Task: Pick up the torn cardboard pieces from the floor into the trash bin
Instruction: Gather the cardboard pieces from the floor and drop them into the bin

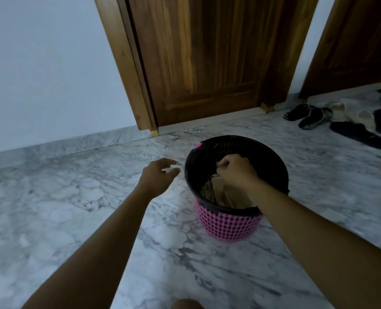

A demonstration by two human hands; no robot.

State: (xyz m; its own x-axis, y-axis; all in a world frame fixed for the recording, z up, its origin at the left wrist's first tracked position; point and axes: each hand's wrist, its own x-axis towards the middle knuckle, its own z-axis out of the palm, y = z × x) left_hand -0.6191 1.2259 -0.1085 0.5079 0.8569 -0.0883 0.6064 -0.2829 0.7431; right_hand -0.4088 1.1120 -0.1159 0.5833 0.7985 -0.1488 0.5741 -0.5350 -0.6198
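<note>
A pink perforated trash bin [227,226] with a black liner stands on the marble floor. Brown torn cardboard pieces [234,196] lie inside it. My right hand [235,169] reaches down into the bin's mouth, fingers curled over the top of the cardboard; whether it grips a piece is unclear. My left hand [160,175] hovers just left of the bin's rim, fingers apart and holding nothing. No cardboard shows on the floor in view.
A closed wooden door [207,63] stands behind the bin, a second wooden door [354,41] at the right. Several sandals and shoes [332,118] lie at the back right. White wall at left. Grey-white marble floor [62,208] spreads all around.
</note>
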